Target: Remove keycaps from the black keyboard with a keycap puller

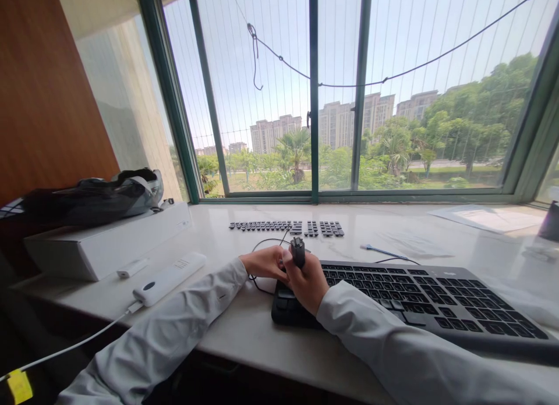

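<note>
My right hand (308,281) is closed around a small dark tool (297,251) held upright over the left end of a black keyboard (419,294). My left hand (264,262) rests right beside it, fingers curled against the right hand at the keyboard's left corner; what it holds, if anything, is hidden. The keyboard lies on a pale marble sill (244,329). Rows of loose black keycaps (286,226) are laid out farther back, near the window.
A white box (105,245) with a dark headset (100,198) on it stands at left. A white power bank (168,279) with a white cable lies before it. A thin blue tool (375,249), papers (489,217) at right, window (314,91) behind.
</note>
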Motion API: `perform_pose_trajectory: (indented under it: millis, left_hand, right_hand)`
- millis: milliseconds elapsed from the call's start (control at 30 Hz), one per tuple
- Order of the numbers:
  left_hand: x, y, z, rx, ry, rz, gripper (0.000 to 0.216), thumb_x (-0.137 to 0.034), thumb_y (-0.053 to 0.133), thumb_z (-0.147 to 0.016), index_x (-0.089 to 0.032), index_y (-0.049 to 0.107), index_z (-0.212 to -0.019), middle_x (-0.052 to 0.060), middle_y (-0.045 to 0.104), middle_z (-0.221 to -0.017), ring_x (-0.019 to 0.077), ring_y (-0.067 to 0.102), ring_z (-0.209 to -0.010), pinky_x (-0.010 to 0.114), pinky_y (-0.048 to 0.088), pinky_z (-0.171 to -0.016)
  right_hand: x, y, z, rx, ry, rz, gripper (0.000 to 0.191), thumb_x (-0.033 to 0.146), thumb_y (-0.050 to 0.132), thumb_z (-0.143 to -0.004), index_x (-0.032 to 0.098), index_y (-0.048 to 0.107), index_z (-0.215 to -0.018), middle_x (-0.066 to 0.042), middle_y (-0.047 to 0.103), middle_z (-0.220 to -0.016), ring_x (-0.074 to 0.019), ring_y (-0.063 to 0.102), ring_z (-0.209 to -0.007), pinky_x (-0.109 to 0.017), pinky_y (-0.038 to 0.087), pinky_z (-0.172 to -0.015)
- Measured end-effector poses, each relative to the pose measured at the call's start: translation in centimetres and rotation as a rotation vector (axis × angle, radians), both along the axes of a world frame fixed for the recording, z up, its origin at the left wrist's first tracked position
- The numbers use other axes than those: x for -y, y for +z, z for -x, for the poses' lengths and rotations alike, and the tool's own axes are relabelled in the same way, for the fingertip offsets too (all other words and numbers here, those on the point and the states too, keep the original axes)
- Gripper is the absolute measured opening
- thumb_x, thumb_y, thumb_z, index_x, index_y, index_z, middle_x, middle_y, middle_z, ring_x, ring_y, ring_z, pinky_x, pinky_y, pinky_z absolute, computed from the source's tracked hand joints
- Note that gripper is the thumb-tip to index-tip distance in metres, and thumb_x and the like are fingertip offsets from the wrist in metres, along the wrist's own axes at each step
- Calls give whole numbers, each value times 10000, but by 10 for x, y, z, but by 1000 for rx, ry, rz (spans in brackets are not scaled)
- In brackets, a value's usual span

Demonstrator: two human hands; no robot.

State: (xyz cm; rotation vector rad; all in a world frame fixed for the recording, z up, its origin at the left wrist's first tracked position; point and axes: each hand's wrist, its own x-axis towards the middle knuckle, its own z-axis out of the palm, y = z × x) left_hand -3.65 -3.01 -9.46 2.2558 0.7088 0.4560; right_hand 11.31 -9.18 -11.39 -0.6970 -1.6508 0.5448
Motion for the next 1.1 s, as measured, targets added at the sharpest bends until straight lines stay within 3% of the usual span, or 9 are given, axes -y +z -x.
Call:
perform_pose_trajectory:
  millis: [167,267,367,567,733,867,1100]
  left_hand:
    - [0,1,0,-9,-49,-38,159,-244,720,-743,-92,676,-763,12,646,-721,120,552,-681,216,480,-664]
    - [2,2,-2,14,-65,-67,161,-225,691,-761,-85,694,-839,32,681,-814,135,568,-728,221,484,-691]
    - [2,1,-3,15,-50,-61,207,-232,715,-746,-85,705,-892,52,692,-857,164,588,-791,242,494,-724]
    - [-4,-3,-1,-7,-69,-62,228,-324,760,-748,-101,714,-756,18,632,-697,125,536,-693,219,431,-638]
    - [-4,0,-1,-1,-101,-50,301,-391,758,-767,-118,771,-894,48,708,-790,131,555,-716,217,390,-633]
    - [-2,1,-2,-4,-74,-54,309,-395,752,-776,-131,782,-933,60,733,-827,141,574,-731,225,380,-627]
    - [0,4,-3,8,-77,-32,278,-364,800,-724,-138,756,-881,19,698,-761,119,560,-706,220,365,-616]
  right_hand:
    - [5,1,-2,78,47,-102,273,284,482,-873,194,424,-621,25,457,-569,-111,425,-549,-245,330,-532]
    - [6,2,-2,80,42,-109,277,270,481,-865,196,399,-611,31,439,-567,-105,402,-546,-243,320,-530]
    - [3,4,-1,35,24,-49,328,345,457,-886,195,411,-597,19,437,-563,-119,420,-557,-252,334,-534]
    - [-10,3,-1,-205,120,226,387,482,497,-873,214,418,-605,49,403,-476,-111,396,-460,-257,371,-491]
    - [-18,6,-4,-424,213,394,438,510,589,-804,225,373,-551,79,338,-418,-85,339,-372,-242,309,-393]
    - [-19,10,-6,-515,238,446,453,512,626,-772,227,362,-539,89,319,-409,-71,298,-358,-233,282,-368]
    - [-15,12,-11,-469,247,410,464,520,647,-776,221,363,-562,87,342,-434,-71,327,-387,-230,290,-392]
